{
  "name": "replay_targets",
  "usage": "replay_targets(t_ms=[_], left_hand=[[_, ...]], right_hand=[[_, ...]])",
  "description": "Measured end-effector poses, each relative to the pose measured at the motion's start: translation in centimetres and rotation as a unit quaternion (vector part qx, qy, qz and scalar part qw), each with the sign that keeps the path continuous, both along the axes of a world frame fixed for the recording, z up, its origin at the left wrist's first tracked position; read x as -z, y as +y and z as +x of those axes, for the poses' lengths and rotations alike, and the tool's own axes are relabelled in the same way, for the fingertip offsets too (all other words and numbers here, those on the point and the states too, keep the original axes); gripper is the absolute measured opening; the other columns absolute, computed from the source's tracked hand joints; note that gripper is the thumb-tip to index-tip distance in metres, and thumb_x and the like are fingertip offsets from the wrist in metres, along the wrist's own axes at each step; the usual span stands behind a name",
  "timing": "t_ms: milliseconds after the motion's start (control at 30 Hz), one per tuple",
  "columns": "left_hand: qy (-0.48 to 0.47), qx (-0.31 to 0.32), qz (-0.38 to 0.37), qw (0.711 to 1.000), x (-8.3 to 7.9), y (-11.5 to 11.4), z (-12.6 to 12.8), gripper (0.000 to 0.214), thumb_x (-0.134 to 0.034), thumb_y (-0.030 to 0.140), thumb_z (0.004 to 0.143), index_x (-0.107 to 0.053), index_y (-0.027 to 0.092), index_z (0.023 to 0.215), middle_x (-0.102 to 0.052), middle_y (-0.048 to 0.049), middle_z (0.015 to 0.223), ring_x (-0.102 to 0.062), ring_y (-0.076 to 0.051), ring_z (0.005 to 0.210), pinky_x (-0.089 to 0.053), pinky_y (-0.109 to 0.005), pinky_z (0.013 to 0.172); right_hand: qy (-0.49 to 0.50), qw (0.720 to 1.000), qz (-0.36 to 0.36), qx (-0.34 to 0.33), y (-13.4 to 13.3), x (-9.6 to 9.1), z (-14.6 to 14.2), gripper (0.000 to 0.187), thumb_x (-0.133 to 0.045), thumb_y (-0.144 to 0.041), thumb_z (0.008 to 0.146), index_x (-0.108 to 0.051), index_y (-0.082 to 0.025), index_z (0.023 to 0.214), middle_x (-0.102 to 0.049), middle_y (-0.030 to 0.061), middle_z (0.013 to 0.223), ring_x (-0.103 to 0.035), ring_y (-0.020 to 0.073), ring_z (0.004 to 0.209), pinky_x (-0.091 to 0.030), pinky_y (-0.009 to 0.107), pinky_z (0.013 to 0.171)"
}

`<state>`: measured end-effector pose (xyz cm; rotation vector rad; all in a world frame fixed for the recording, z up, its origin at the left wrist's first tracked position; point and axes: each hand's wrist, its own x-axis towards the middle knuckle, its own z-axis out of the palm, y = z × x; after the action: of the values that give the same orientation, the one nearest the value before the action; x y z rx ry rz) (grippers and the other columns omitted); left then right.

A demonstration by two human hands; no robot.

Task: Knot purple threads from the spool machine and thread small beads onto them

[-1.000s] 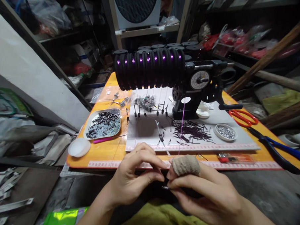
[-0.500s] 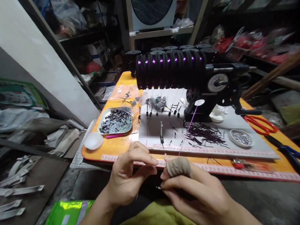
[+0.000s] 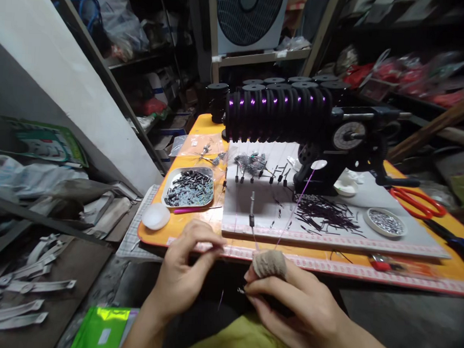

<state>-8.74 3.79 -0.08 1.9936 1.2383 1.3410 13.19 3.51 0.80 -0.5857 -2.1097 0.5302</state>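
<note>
My right hand (image 3: 299, 295), a brown wrap (image 3: 270, 264) around one finger, is closed in a pinch on a small metal swivel (image 3: 241, 290) whose end sticks out. Purple line (image 3: 295, 212) runs from the black spool machine (image 3: 280, 114) down to this hand. Above its fingers stands a thin rod with a black sleeve (image 3: 252, 220), its lower end leading to the hand. To the left, my left hand (image 3: 191, 267) has thumb and forefinger brought together; whatever lies between them is too small to see. A short bit of line (image 3: 221, 299) hangs below, between the hands.
On the orange table (image 3: 203, 124) lie a tray of dark and pale sleeves (image 3: 189, 187), a round white lid (image 3: 155, 216), dark strips (image 3: 326, 214), a dish of metal bits (image 3: 385, 223), red-handled scissors (image 3: 419, 201) and pliers (image 3: 450, 242). A pink ruler strip (image 3: 328, 269) follows the front edge.
My left hand has drawn away to the left from my right hand, widening the gap. My right hand keeps its pinch. The whole view has shifted slightly.
</note>
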Motion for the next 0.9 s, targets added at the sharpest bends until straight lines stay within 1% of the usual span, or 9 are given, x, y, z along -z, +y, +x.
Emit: replay_targets(t_ms=[33,100,267,433,600,667,767,833,900], left_hand=[[0.094,-0.067,0.011,0.993,0.1,0.5,-0.5,0.016,-0.052,0.011,0.097,-0.058,0.025,0.101,-0.063,-0.0022,0.092,-0.062,-0.018,0.090,-0.051,-0.030,0.074],[0.185,-0.124,0.011,0.975,0.4,1.8,-1.1,0.022,-0.046,0.005,0.096,-0.057,0.022,0.105,-0.066,-0.0067,0.102,-0.062,-0.021,0.097,-0.051,-0.035,0.081],[0.318,-0.142,-0.009,0.937,1.2,4.1,-0.4,0.029,-0.044,0.001,0.092,-0.059,0.017,0.110,-0.068,-0.0114,0.103,-0.061,-0.028,0.095,-0.050,-0.042,0.081],[0.359,-0.164,0.001,0.919,0.9,3.5,-0.7,0.025,-0.044,0.001,0.089,-0.061,0.015,0.102,-0.064,-0.0123,0.092,-0.056,-0.030,0.089,-0.048,-0.044,0.077],[0.281,-0.137,0.065,0.948,1.2,1.6,-0.4,0.030,-0.045,-0.004,0.087,-0.059,0.017,0.103,-0.060,-0.0109,0.098,-0.055,-0.029,0.093,-0.046,-0.047,0.083],[0.212,-0.125,0.106,0.963,1.5,0.5,0.7,0.032,-0.043,-0.004,0.089,-0.055,0.020,0.107,-0.055,-0.0084,0.102,-0.057,-0.024,0.097,-0.048,-0.041,0.087],[0.109,-0.112,0.152,0.976,1.9,-1.4,3.0,0.033,-0.043,-0.003,0.091,-0.051,0.022,0.111,-0.049,-0.0037,0.097,-0.057,-0.017,0.089,-0.051,-0.030,0.078],[0.061,-0.094,0.136,0.984,2.0,-2.6,4.4,0.033,-0.046,-0.002,0.091,-0.054,0.021,0.113,-0.050,-0.0036,0.096,-0.058,-0.015,0.085,-0.050,-0.026,0.073],[0.000,-0.050,0.087,0.995,1.9,-3.6,5.4,0.033,-0.050,-0.001,0.091,-0.058,0.021,0.114,-0.053,-0.0034,0.095,-0.058,-0.013,0.081,-0.050,-0.023,0.069]], right_hand=[[-0.002,1.000,0.006,0.002,0.0,0.4,0.0,0.017,-0.059,-0.001,0.085,-0.065,-0.013,0.095,-0.067,0.0090,0.090,-0.065,0.0149,0.085,-0.056,0.021,0.075],[-0.001,1.000,0.013,0.007,0.2,0.8,0.1,0.018,-0.059,-0.001,0.085,-0.065,-0.013,0.097,-0.067,0.0096,0.092,-0.066,0.0153,0.086,-0.057,0.022,0.078],[0.021,1.000,-0.009,0.007,0.3,0.3,0.9,0.024,-0.060,0.001,0.082,-0.064,-0.016,0.099,-0.067,0.0072,0.093,-0.068,0.0139,0.087,-0.057,0.018,0.079],[0.042,0.997,-0.051,0.034,-0.1,0.3,1.6,0.024,-0.064,-0.002,0.081,-0.066,-0.019,0.098,-0.067,0.0051,0.094,-0.068,0.0148,0.087,-0.057,0.020,0.078],[0.115,0.982,-0.116,0.091,-0.4,1.3,1.5,0.019,-0.066,-0.006,0.082,-0.066,-0.023,0.092,-0.064,0.0030,0.091,-0.064,0.0152,0.087,-0.055,0.025,0.078],[0.138,0.974,-0.136,0.113,-0.5,1.6,1.2,0.016,-0.068,-0.009,0.083,-0.067,-0.023,0.090,-0.063,0.0024,0.089,-0.064,0.0145,0.084,-0.054,0.024,0.075],[0.163,0.966,-0.151,0.132,-0.7,2.0,0.9,0.015,-0.069,-0.011,0.084,-0.068,-0.024,0.091,-0.064,0.0033,0.089,-0.066,0.0157,0.088,-0.056,0.024,0.076],[0.177,0.962,-0.153,0.142,-0.9,2.1,0.8,0.015,-0.069,-0.011,0.084,-0.069,-0.024,0.092,-0.064,0.0040,0.090,-0.067,0.0168,0.091,-0.057,0.025,0.079],[0.186,0.959,-0.155,0.148,-1.1,2.1,0.8,0.015,-0.068,-0.011,0.084,-0.070,-0.023,0.092,-0.066,0.0048,0.091,-0.068,0.0177,0.092,-0.058,0.026,0.081]])
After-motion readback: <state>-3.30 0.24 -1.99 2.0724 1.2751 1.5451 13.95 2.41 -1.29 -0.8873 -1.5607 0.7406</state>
